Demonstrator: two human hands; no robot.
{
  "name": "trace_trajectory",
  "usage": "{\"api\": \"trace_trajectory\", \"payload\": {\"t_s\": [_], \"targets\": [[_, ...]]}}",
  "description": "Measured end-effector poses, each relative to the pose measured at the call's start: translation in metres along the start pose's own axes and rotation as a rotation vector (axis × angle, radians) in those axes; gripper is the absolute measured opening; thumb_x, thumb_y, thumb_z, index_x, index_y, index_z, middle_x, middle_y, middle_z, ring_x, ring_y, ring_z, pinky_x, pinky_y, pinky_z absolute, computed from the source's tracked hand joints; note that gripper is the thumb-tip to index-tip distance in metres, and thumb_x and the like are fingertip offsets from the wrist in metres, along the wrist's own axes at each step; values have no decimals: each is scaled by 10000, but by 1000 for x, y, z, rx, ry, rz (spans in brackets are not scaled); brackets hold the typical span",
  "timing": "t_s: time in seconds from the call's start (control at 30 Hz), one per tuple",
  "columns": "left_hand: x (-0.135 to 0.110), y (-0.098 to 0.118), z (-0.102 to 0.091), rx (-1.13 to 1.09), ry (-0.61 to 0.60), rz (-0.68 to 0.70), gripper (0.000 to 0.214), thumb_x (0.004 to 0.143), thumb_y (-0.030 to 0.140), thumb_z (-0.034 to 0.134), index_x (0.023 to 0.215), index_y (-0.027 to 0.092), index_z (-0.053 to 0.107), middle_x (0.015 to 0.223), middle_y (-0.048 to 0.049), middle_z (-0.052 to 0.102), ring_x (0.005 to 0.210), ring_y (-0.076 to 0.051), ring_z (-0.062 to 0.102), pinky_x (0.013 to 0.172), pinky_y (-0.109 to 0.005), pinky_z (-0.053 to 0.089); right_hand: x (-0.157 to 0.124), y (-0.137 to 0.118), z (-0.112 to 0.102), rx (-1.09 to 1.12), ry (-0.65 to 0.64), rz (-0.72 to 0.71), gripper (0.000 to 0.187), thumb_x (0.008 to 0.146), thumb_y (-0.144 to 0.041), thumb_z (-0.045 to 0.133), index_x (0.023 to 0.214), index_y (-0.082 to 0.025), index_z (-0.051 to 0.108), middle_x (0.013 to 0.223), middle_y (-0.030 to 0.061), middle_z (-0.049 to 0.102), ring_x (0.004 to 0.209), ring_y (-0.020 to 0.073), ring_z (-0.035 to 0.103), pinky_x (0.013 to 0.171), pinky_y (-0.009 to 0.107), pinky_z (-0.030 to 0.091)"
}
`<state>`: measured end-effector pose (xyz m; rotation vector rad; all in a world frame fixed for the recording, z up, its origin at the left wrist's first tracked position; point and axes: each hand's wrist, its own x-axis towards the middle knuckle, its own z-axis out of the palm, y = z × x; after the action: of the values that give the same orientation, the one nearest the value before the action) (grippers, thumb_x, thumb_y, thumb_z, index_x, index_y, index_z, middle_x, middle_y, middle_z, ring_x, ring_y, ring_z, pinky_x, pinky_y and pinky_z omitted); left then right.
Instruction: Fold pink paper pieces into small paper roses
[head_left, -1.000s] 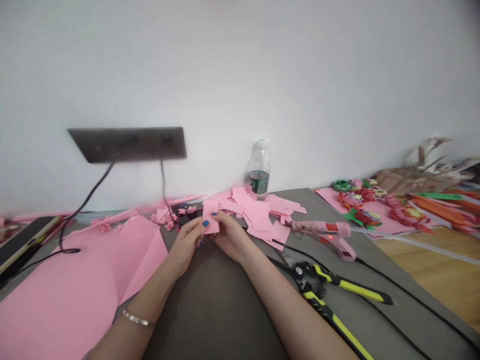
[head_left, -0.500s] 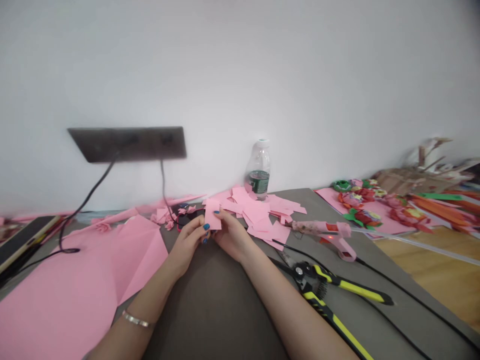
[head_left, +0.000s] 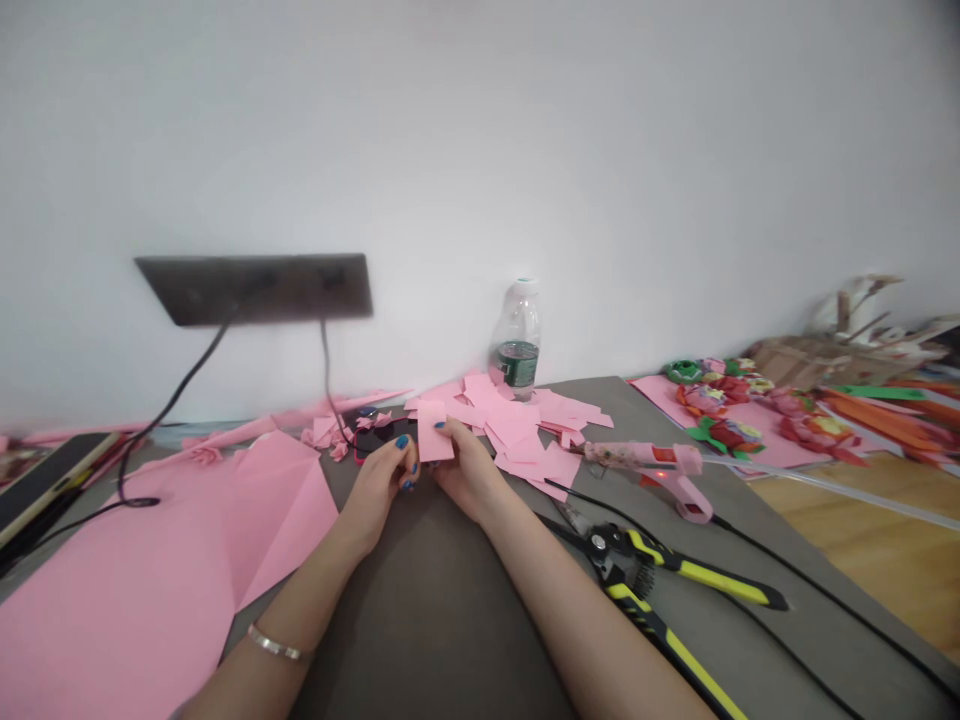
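My right hand (head_left: 469, 470) pinches a small pink paper piece (head_left: 433, 432) near its right edge, thumb in front. Just left of the paper is my left hand (head_left: 386, 480), its fingers curled in and blue nails showing. Whether anything is inside those fingers is hidden. A narrow gap seems to part the left fingertips from the paper. Behind and to the right of my hands lies a loose heap of cut pink paper pieces (head_left: 517, 422). A dark object with a red edge (head_left: 375, 437) lies partly covered behind my left hand.
A large folded pink sheet (head_left: 142, 560) covers the left side. A bottle (head_left: 519, 345) stands by the wall. At right lie a pink glue gun (head_left: 645, 457), yellow-black wire strippers (head_left: 622, 560) and several paper flowers (head_left: 727, 435). Cords hang from a wall socket panel (head_left: 259, 288).
My left hand has drawn slightly left, away from the pink paper piece, and its fingers have curled in. My right hand, still holding the piece, has shifted a little to the right.
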<state>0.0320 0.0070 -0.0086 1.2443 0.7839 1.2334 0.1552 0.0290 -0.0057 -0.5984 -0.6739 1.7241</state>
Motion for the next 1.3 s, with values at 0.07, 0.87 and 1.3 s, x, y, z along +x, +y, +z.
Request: {"api": "trace_trajectory", "payload": {"t_s": [0.07,0.87,1.3], "targets": [[1,-1,1,-25,84,-18,411,848,475,559,565,197,455,540,49,364,539,-119,321,533,-241,289,-2,0,2,-43,-21,2,67,644,-213,601,635,-198,536,563,-45,510,517,112,435,490,218,368],[6,2,5,-182,514,36,284,724,405,674,626,180,532,517,66,485,476,-86,421,446,-202,324,-3,6,-1,-499,-166,-133,290,756,-463,674,707,-197,569,661,-17,543,587,126,483,565,255,390],[9,9,2,-255,409,-78,364,692,485,685,670,206,452,489,90,431,404,-80,389,396,-195,329,0,0,-7,-808,5,-565,162,708,-162,648,590,-214,550,726,-1,548,676,162,478,597,277,323]]}}
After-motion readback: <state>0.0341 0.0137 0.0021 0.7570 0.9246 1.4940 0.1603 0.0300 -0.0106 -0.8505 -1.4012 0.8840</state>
